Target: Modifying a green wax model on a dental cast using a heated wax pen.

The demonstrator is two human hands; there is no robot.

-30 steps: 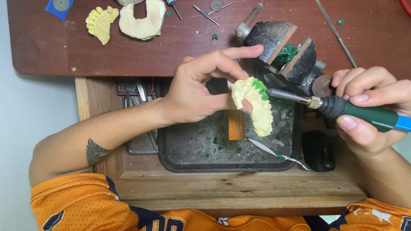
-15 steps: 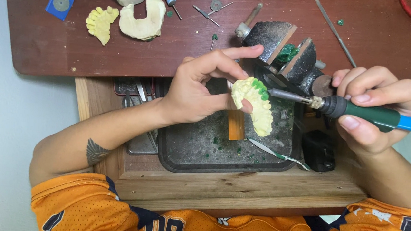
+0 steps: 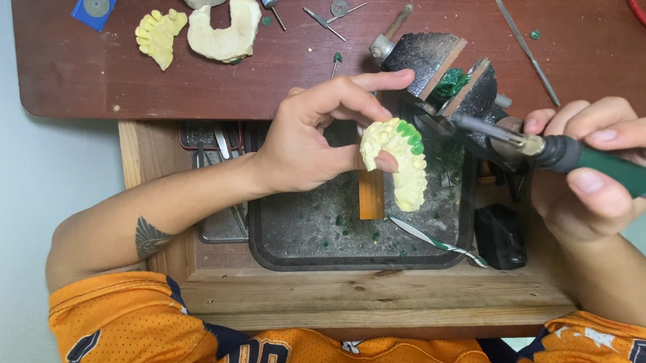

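Basically nothing's moved over the last second, so the wax work looks mid-step, held steady. Left hand (image 3: 306,146) at frame centre has its grip closed on the yellow dental cast (image 3: 401,161), thumb and fingers pinching it above the dark tray (image 3: 295,241). Right hand (image 3: 607,177), at right, is wrapped around the green-handled heated tool (image 3: 571,156), tip almost touching the cast's green wax.

Left hand (image 3: 307,138) pinches dental cast (image 3: 395,160).

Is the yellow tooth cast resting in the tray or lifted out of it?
Lifted: the left hand pinches the cast above the dark tray.
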